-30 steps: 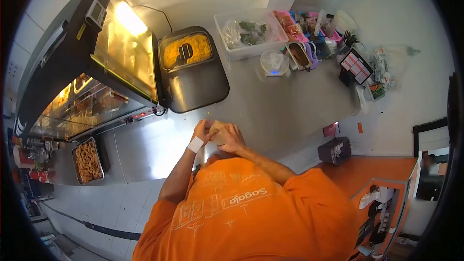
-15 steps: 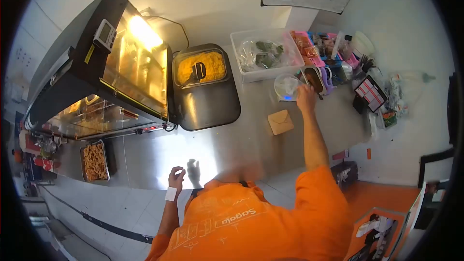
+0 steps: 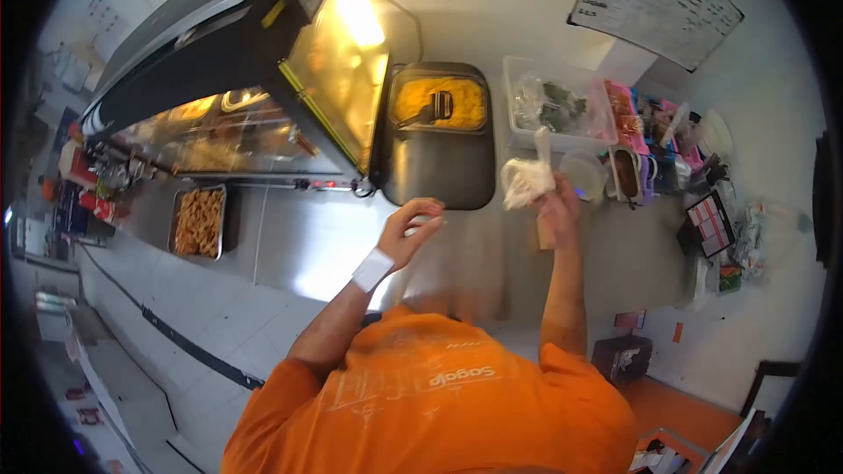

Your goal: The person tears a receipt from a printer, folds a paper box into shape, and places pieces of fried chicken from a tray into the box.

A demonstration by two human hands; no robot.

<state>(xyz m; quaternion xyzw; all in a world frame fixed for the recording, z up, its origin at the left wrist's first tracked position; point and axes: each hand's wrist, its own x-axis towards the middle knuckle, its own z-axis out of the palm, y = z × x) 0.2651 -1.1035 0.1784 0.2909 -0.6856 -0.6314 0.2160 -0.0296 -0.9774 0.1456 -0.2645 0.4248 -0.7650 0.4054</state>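
Note:
My right hand (image 3: 562,211) is closed on a whitish crumpled bundle (image 3: 527,183) that looks like a twisted plastic bag, its narrow end pointing up; its contents are blurred. Partly hidden behind that hand lies a brown cardboard box (image 3: 545,233). Just beyond it stands a round pale dish (image 3: 583,173) with a blue light at its base. My left hand (image 3: 411,233), with a white band at the wrist, hovers over the steel counter near the black tray. Its fingers are loosely bent, thumb apart, and nothing shows in them.
A lit glass display warmer (image 3: 255,136) fills the left. Beside it, a black tray (image 3: 439,171) bears a pan of yellow food (image 3: 413,98) and a dark-handled utensil. A clear bin (image 3: 562,127), small baskets (image 3: 625,114) and a card stand (image 3: 709,222) line the right. Browned food fills a metal tray (image 3: 219,237).
My right hand has come back from the round dish and now holds the whitish bundle. My left hand has risen forward over the counter. The camera view has turned left.

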